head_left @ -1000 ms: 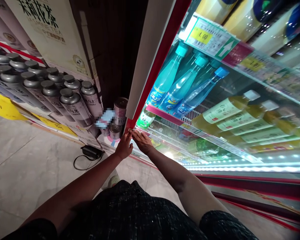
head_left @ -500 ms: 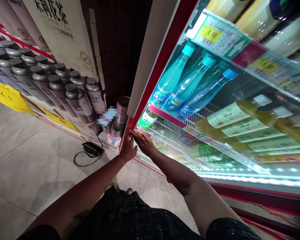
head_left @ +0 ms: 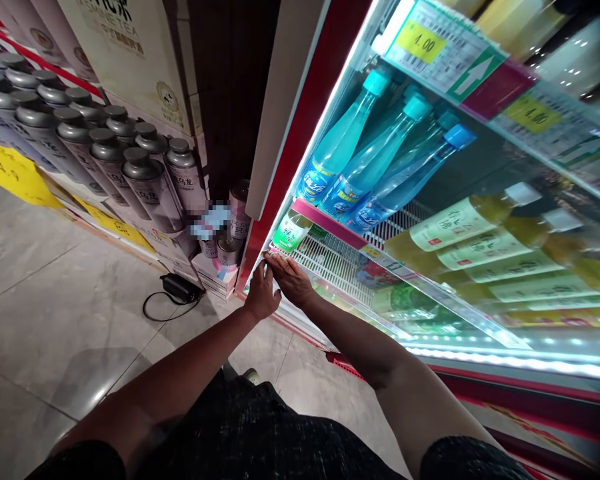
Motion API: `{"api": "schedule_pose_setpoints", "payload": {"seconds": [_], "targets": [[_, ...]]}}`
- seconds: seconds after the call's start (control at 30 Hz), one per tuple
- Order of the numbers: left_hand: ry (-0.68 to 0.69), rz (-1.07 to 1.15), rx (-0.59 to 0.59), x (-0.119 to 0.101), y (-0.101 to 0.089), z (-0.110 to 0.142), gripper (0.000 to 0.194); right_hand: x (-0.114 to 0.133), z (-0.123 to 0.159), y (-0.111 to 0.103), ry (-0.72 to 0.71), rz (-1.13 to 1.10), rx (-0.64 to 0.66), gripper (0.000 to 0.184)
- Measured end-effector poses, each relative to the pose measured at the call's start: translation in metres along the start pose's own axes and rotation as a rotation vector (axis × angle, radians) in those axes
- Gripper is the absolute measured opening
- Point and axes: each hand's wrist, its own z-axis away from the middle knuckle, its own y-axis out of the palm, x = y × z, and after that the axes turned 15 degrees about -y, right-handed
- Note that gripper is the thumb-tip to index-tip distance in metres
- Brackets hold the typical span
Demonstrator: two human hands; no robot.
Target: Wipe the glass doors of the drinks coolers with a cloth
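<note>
At the lower left corner of a lit drinks cooler, my left hand [head_left: 263, 291] and my right hand [head_left: 292, 280] meet at the fingertips. The fingers of both are bent together around a small spot by the shelf's front edge. What lies between them is too small and covered to make out. Just above the right fingers stands a bottle with a green and white label [head_left: 291, 230]. On the shelf over it are several blue drink bottles [head_left: 347, 180] with turquoise and blue caps.
Bottles of yellowish drink [head_left: 450, 230] lie tilted further right in the cooler. The red cooler frame [head_left: 285, 160] rises beside dark boxes. To the left are several grey-capped cans [head_left: 153, 187]. A black bag with a strap [head_left: 180, 288] rests on the tiled floor [head_left: 35, 293].
The view has shifted a little. My hands have moved slightly right across the cooler's frame edge, toward the labelled bottle, with fingertips still together.
</note>
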Motion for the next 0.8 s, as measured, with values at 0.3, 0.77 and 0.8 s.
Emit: {"api": "schedule_pose_setpoints", "payload": {"seconds": [0.3,0.77,0.8], "targets": [[-0.182,-0.063,0.116,-0.013,0.016,0.010,0.095,0.005,0.018,0.003,-0.006,-0.001,0.031,0.079],[-0.139,0.250,-0.196,-0.004,0.002,-0.024,0.084,-0.004,0.047,-0.026,-0.027,-0.008,0.051,0.072],[-0.179,0.294,-0.208,-0.005,0.000,-0.030,0.086,-0.005,0.048,-0.027,-0.029,-0.011,0.050,0.073]]}}
